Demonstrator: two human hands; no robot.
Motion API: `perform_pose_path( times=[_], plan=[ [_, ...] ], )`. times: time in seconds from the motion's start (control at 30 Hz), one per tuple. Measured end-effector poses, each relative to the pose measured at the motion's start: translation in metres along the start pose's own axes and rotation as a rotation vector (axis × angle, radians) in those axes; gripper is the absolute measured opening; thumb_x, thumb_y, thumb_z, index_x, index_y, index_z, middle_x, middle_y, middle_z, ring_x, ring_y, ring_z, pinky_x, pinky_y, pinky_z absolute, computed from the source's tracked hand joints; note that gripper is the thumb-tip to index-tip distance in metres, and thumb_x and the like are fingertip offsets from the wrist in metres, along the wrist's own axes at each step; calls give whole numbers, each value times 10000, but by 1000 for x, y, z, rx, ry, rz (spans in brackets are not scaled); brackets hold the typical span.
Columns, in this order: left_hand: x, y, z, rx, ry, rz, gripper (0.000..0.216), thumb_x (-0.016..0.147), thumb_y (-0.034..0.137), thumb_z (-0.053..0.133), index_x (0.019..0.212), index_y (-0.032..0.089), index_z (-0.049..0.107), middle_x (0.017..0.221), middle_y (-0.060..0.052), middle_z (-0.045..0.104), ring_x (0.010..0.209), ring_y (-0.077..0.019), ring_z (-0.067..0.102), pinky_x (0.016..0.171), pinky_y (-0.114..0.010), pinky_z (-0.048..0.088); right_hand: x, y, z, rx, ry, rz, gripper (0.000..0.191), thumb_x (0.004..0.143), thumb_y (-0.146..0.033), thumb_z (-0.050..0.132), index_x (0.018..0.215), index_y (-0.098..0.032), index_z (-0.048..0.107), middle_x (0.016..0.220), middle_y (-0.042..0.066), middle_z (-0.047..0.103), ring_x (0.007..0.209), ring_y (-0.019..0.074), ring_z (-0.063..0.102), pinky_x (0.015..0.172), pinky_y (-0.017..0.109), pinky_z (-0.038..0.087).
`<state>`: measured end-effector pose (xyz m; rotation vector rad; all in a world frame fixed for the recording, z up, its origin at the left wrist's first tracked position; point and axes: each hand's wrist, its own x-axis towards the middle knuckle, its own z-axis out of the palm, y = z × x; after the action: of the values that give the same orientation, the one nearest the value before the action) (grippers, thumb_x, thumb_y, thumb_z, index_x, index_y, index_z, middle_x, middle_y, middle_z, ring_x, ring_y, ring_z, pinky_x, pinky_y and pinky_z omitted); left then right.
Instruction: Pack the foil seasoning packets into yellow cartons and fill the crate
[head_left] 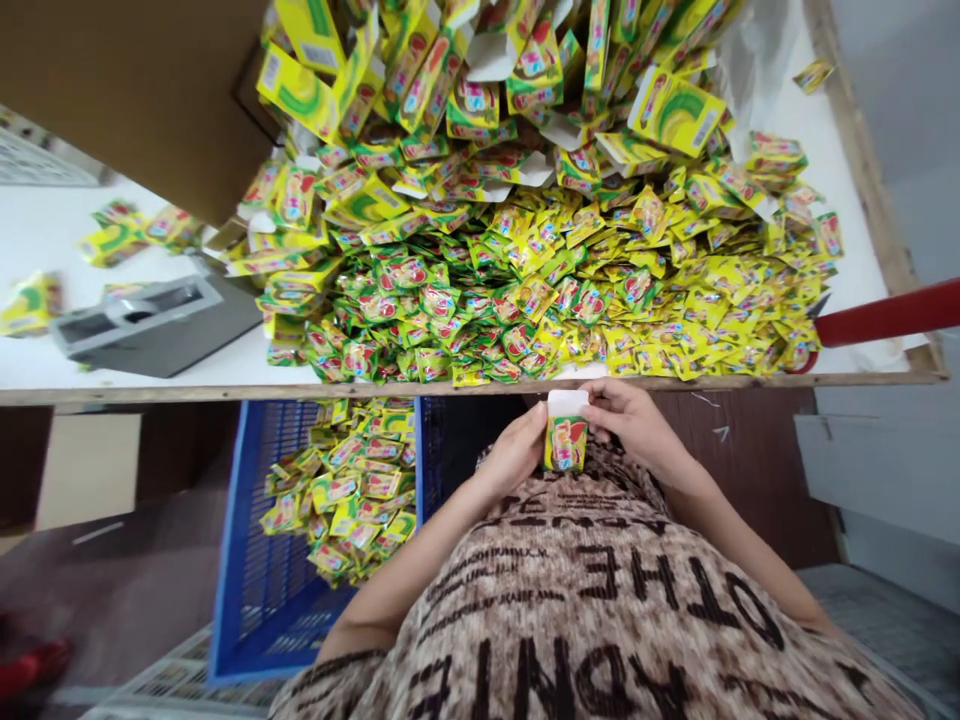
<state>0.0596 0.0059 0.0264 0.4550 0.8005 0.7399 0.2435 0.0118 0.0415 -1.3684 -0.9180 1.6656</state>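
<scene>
Both my hands hold one small yellow-green carton [565, 440] upright just below the table's front edge, close to my body. My left hand [514, 455] grips its left side. My right hand [634, 420] closes on its right side and on the white top flap, which stands open. Above them on the white table [45, 230] lies a big heap of yellow and green sachets [540, 290]. Behind the heap are many flat and folded cartons [480, 90] of the same print.
A blue plastic crate [255, 560] at my lower left holds several filled cartons [352, 490]. A grey tape dispenser [157, 325] sits on the table's left. A brown cardboard box [135, 90] stands at upper left. A red bar [889, 315] crosses the right edge.
</scene>
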Motion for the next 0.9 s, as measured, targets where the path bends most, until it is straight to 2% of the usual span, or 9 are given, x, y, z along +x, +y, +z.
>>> perform_pose_path(
  times=[0.07,0.13,0.2,0.3,0.47,0.57,0.67,0.83,0.9],
  plan=[
    [1,5,-1,-109,-48,-99,430,775,453,722,1055,126,713,1040,-116,715,968,-233,638,903,-341,457,-2,0,-3,137,-96,123,275,721,-354,802,914,-208,672,719,-32,591,479,52,438,384,171,335],
    [2,11,-1,-125,-78,-159,396,744,370,766,1050,124,710,1024,-116,716,925,-221,649,883,-335,461,-2,-2,-7,218,-158,173,284,734,-378,790,930,-197,691,757,-14,620,497,57,493,424,185,430],
    [2,15,1,-87,-56,-154,379,724,326,788,1041,137,704,988,-90,712,853,-184,649,829,-302,465,-2,-4,-11,258,-188,191,290,733,-371,793,941,-189,707,814,9,656,559,79,572,515,217,528],
    [2,17,4,-11,26,-115,280,718,312,791,923,147,695,849,-24,682,715,-114,604,712,-234,446,-2,0,-15,294,-172,203,271,693,-310,825,904,-187,706,837,3,669,578,73,598,541,200,547],
    [8,11,-1,-38,64,-101,224,695,259,785,753,154,596,716,25,619,634,-88,555,638,-216,426,3,13,-2,327,-218,264,302,655,-282,833,892,-184,672,622,-64,579,407,29,428,376,149,425],
    [15,9,-8,-54,72,-175,264,629,210,809,758,165,583,711,30,630,631,-103,578,642,-235,445,11,17,10,317,-136,294,260,620,-223,822,805,-178,645,508,-98,493,359,17,317,316,134,309],
    [20,8,-13,-30,142,-166,271,617,204,813,780,161,601,713,26,638,622,-101,584,630,-233,453,18,19,14,352,-24,334,264,554,-153,812,755,-174,643,517,-91,520,360,5,289,305,130,212],
    [17,9,-16,-47,138,-115,287,614,199,830,806,147,624,746,13,649,658,-103,603,671,-241,489,15,21,8,396,-103,354,309,596,-197,799,900,-175,746,677,-19,662,480,46,486,449,171,436],
    [15,9,-16,-46,126,-133,297,617,218,841,810,148,626,750,11,650,653,-103,604,667,-245,498,13,21,8,354,-69,334,251,611,-204,775,860,-178,762,605,-30,637,444,49,462,434,185,426]
  ],
)
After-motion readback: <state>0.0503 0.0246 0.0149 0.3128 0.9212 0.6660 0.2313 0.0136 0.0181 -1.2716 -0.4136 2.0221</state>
